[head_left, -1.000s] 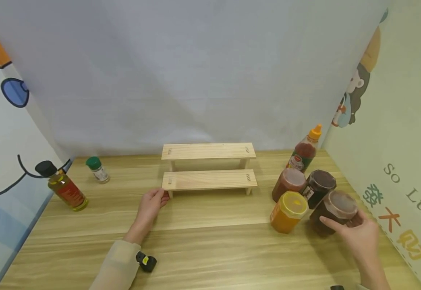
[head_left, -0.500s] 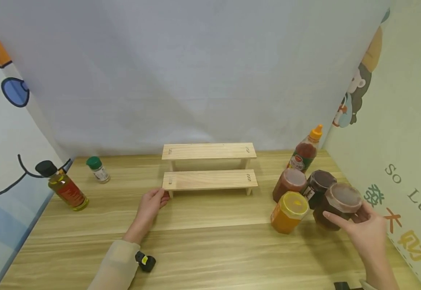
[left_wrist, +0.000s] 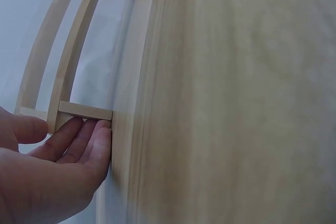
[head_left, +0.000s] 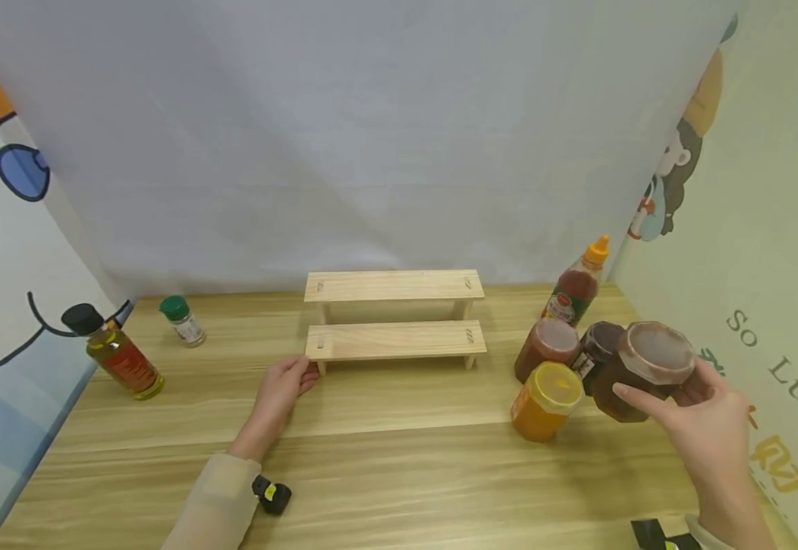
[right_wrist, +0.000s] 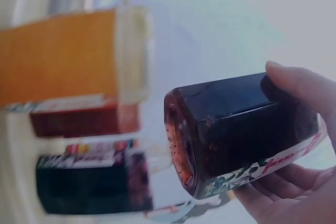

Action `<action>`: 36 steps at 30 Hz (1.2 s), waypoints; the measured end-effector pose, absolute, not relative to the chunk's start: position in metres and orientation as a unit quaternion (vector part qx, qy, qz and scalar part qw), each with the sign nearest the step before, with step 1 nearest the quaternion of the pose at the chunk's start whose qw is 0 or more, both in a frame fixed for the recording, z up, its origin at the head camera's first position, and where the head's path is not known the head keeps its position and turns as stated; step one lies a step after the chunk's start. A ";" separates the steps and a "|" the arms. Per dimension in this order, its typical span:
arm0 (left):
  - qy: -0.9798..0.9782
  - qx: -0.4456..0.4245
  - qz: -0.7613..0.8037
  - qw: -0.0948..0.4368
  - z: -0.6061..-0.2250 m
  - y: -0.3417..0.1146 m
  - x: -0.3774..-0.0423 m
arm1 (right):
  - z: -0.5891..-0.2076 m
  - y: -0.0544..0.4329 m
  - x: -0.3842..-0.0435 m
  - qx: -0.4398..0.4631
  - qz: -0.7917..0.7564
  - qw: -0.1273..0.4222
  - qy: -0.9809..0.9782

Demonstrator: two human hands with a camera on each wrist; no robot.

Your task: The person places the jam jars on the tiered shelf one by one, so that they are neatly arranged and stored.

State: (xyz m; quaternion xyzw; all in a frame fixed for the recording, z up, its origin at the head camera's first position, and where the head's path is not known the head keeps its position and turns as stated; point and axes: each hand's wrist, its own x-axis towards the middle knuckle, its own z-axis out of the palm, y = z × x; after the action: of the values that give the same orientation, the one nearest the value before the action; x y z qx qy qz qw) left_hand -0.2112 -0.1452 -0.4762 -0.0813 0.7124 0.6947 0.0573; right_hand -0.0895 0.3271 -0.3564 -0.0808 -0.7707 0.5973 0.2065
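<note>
My right hand (head_left: 711,416) grips a dark jar (head_left: 628,393) with a pale lid, held up above the table and tilted. In the right wrist view the jar's bottom (right_wrist: 181,148) and part of its label show, with thumb and fingers on opposite sides. At the left front corner of a two-step wooden shelf (head_left: 395,340), my left hand (head_left: 287,386) holds the lower board's end. The left wrist view has the thumb (left_wrist: 31,129) by the board and the fingers against the short leg (left_wrist: 86,110).
Beside the held jar stand a yellow-lidded jar (head_left: 546,405), a reddish jar (head_left: 543,351), another dark jar (head_left: 598,351) and a sauce bottle (head_left: 573,290). An oil bottle (head_left: 124,359) and a green-capped shaker (head_left: 184,325) stand at left. Walls border the table.
My right hand has lifted the dark jar off the table, moving it up and slightly right, and tilted it. My left hand has stayed at the shelf's corner.
</note>
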 end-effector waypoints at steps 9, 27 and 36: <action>0.703 -0.078 0.705 0.061 -0.476 -0.146 -0.211 | -0.333 0.303 -0.108 -0.026 0.586 0.205 -0.783; 0.709 -0.073 0.699 0.055 -0.476 -0.146 -0.211 | -0.339 0.230 -0.163 0.050 0.583 0.164 -0.794; 0.716 -0.079 0.691 0.056 -0.476 -0.147 -0.210 | -0.348 0.196 -0.178 0.095 0.604 0.149 -0.777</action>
State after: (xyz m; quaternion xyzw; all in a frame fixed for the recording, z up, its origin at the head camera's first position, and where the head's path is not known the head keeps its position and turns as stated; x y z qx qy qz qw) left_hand -0.2104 -0.1465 -0.4756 -0.0786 0.7160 0.6914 0.0562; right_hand -0.1781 0.1964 -0.3485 0.0953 -0.7773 0.6037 0.1493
